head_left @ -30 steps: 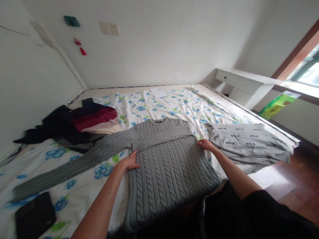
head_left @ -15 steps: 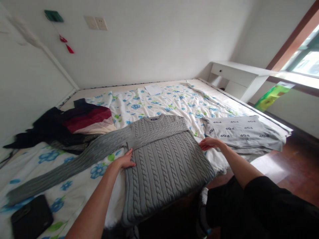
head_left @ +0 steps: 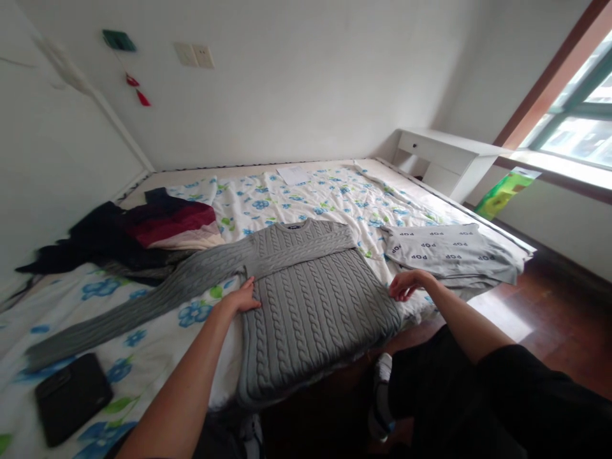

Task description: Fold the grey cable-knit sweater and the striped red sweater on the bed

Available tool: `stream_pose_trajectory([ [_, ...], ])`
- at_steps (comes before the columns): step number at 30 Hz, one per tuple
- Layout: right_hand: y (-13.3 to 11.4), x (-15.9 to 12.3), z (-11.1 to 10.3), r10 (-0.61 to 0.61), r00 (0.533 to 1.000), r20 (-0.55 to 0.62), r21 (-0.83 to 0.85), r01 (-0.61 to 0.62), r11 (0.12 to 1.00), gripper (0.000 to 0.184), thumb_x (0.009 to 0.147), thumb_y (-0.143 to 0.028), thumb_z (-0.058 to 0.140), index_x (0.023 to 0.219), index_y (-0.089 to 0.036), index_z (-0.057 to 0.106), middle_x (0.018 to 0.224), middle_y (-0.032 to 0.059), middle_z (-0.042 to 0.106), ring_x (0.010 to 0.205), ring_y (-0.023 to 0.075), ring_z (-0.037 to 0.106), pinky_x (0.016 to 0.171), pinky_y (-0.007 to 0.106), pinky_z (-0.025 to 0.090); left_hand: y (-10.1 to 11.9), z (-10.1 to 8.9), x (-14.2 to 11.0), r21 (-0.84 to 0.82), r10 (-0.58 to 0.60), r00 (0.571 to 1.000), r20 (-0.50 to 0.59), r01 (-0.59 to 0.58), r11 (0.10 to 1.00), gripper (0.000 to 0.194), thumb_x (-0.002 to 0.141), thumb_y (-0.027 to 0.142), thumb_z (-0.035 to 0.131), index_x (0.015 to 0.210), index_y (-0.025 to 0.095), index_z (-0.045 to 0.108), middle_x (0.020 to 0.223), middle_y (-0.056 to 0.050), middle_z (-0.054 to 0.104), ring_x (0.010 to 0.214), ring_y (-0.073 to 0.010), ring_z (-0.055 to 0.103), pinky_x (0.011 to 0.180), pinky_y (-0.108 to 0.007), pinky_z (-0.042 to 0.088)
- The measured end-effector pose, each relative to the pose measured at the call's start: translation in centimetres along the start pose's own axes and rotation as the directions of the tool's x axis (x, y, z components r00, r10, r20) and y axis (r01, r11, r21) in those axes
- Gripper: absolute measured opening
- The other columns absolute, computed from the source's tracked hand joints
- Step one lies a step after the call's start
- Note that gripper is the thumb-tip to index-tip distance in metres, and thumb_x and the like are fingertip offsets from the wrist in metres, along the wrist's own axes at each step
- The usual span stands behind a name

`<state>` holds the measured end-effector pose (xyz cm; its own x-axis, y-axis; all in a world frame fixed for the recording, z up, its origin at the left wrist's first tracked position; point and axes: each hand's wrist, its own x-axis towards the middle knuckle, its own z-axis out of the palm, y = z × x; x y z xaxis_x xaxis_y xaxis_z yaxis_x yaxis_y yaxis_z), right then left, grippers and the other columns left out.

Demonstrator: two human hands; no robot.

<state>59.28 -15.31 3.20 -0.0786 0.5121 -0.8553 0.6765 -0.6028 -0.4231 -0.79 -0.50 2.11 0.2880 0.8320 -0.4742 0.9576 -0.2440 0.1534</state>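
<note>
A grey cable-knit sweater (head_left: 310, 299) lies flat on the bed, its right sleeve folded across the chest and its left sleeve (head_left: 143, 306) stretched out to the left. My left hand (head_left: 245, 297) rests flat, fingers out, on the sweater's left edge. My right hand (head_left: 406, 284) hovers just off the sweater's right edge with fingers loosely curled and nothing in them.
A flowered sheet (head_left: 310, 197) covers the bed. A folded grey top printed "POP" (head_left: 449, 252) lies at the right. Dark and maroon clothes (head_left: 138, 233) are piled at the left. A black pouch (head_left: 71, 398) sits near left. A white desk (head_left: 444, 159) and wooden floor (head_left: 549, 306) lie right.
My right hand has lifted off the sweater's right edge and drawn back toward me. The left hand stays on the left edge. The camera view has shifted slightly.
</note>
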Motion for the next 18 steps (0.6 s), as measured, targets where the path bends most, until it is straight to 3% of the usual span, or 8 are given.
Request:
stream_pose_trajectory([
  [3, -0.9, -0.4, 2.0, -0.021, 1.0, 0.014, -0.072, 0.022, 0.997, 0.049, 0.072, -0.054, 0.107, 0.085, -0.018, 0.077, 0.082, 0.0046, 0.08, 0.076, 0.0171, 0.078, 0.074, 0.025, 0.065, -0.2, 0.0, -0.6, -0.003, 0.02, 1.0, -0.013, -0.02, 1.0, 0.113, 0.068, 0.055, 0.078, 0.164, -0.002, 0.059, 0.188, -0.031, 0.019, 0.167, -0.0397, 0.048, 0.134, -0.036, 0.042],
  [5, -1.2, -0.5, 2.8, 0.023, 1.0, -0.013, -0.135, -0.025, 0.991, 0.051, 0.068, -0.054, 0.109, 0.077, -0.018, 0.073, 0.072, 0.0019, 0.074, 0.067, 0.0153, 0.073, 0.067, 0.024, 0.063, -0.5, 0.0, -1.1, -0.01, 0.041, 0.999, -0.028, -0.042, 0.999, 0.109, 0.072, 0.056, 0.076, 0.163, -0.001, 0.059, 0.188, -0.03, 0.022, 0.167, -0.0387, 0.049, 0.134, -0.034, 0.04],
  [8, -0.5, -1.1, 2.8, 0.109, 0.993, -0.033, -0.203, -0.114, 0.972, 0.049, 0.068, -0.049, 0.108, 0.072, -0.018, 0.071, 0.067, 0.0007, 0.07, 0.058, 0.0107, 0.062, 0.058, 0.02, 0.054, -0.9, 0.2, -2.0, -0.001, 0.072, 0.997, -0.029, -0.072, 0.997, 0.109, 0.075, 0.061, 0.075, 0.164, 0.0, 0.058, 0.187, -0.031, 0.025, 0.171, -0.038, 0.042, 0.135, -0.033, 0.038],
  [11, 0.7, -1.9, 2.1, 0.13, 0.991, -0.039, -0.199, -0.135, 0.971, 0.042, 0.07, -0.047, 0.104, 0.074, -0.018, 0.074, 0.077, 0.0044, 0.076, 0.06, 0.0101, 0.062, 0.056, 0.018, 0.048, -1.2, 0.4, -2.9, 0.026, 0.078, 0.997, -0.003, -0.078, 0.997, 0.115, 0.076, 0.068, 0.075, 0.167, 0.001, 0.054, 0.187, -0.032, 0.025, 0.176, -0.0383, 0.031, 0.138, -0.038, 0.033],
  [15, 0.7, -1.5, 2.6, 0.066, 0.987, -0.149, -0.213, -0.097, 0.972, 0.035, 0.072, -0.047, 0.098, 0.078, -0.018, 0.079, 0.086, 0.009, 0.082, 0.066, 0.0138, 0.069, 0.056, 0.019, 0.047, -1.9, 0.1, -4.0, -0.046, 0.096, 0.995, -0.005, -0.096, 0.994, 0.109, 0.076, 0.07, 0.077, 0.163, 0.006, 0.06, 0.185, -0.03, 0.033, 0.175, -0.0373, 0.033, 0.139, -0.041, 0.032],
  [18, -0.8, 0.1, 4.1, -0.038, 0.964, -0.265, -0.231, -0.025, 0.973, 0.037, 0.074, -0.048, 0.098, 0.081, -0.018, 0.079, 0.088, 0.0094, 0.082, 0.069, 0.0169, 0.073, 0.059, 0.023, 0.054, -3.1, -0.8, -4.8, -0.201, 0.072, 0.995, -0.069, -0.085, 0.976, 0.091, 0.075, 0.07, 0.082, 0.148, 0.016, 0.073, 0.178, -0.023, 0.051, 0.17, -0.0359, 0.045, 0.137, -0.042, 0.036],
])
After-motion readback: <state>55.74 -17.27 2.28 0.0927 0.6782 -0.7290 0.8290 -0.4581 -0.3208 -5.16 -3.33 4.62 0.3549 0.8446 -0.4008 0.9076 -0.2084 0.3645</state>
